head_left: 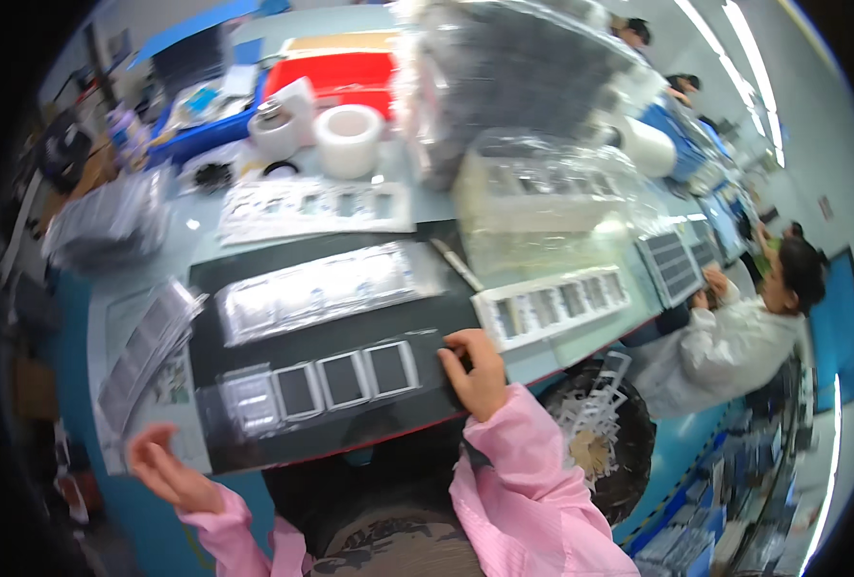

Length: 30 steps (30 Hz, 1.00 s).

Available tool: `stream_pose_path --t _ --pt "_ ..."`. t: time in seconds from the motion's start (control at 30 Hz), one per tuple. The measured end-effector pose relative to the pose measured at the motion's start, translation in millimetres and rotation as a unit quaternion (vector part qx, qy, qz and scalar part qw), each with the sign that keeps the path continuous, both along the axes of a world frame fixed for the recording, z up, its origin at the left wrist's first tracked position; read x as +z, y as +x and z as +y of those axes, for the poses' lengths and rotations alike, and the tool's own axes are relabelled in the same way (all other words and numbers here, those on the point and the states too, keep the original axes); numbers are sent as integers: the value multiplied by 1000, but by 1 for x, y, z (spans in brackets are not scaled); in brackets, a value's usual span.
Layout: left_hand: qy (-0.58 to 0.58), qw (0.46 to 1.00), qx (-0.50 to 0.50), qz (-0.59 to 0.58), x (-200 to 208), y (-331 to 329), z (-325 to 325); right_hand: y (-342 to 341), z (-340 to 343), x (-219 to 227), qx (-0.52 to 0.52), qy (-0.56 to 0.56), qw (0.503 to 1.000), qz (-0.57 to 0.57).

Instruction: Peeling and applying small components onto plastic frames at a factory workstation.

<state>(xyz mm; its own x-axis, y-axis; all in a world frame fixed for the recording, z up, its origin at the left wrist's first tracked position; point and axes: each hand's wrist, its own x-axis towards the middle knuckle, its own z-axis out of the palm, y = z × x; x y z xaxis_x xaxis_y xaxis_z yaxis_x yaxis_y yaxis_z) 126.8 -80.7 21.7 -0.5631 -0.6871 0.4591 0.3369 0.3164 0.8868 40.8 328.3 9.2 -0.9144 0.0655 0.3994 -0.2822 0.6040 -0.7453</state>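
Observation:
My left hand (pixel 172 471), slightly blurred, is at the near left corner of a black mat (pixel 331 438), fingers stretched out and nothing seen in them. At the mat's right side is my right hand (pixel 480 375), thumb and index finger curled together; whatever is between their tips, if anything, cannot be made out. Left of it lies a strip of white rectangular frames (pixel 343 380) with dark windows, partly covered at its left end by clear film (pixel 249 399). A shiny, film-covered panel (pixel 321 288) lies behind the strip on the mat.
A curved stack of clear-wrapped strips (pixel 148 356) lies left of the mat. White windowed trays (pixel 552 306), a plastic-wrapped stack (pixel 542 192), white rolls (pixel 348 139) and a red bin (pixel 335 82) stand around it. A black-lined waste bin (pixel 629 452) and a co-worker (pixel 744 337) are at right.

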Motion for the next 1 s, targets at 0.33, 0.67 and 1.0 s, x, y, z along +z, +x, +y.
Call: stream_pose_path --t 0.33,0.67,1.0 --pt "-62 908 -399 -113 -12 2 151 11 126 8 -177 -174 967 -50" --pt "-74 898 -403 -160 -28 3 154 -11 284 5 -392 -177 882 -192" --pt "-78 901 -388 -179 -31 2 154 -28 310 -7 -357 -279 879 -148"
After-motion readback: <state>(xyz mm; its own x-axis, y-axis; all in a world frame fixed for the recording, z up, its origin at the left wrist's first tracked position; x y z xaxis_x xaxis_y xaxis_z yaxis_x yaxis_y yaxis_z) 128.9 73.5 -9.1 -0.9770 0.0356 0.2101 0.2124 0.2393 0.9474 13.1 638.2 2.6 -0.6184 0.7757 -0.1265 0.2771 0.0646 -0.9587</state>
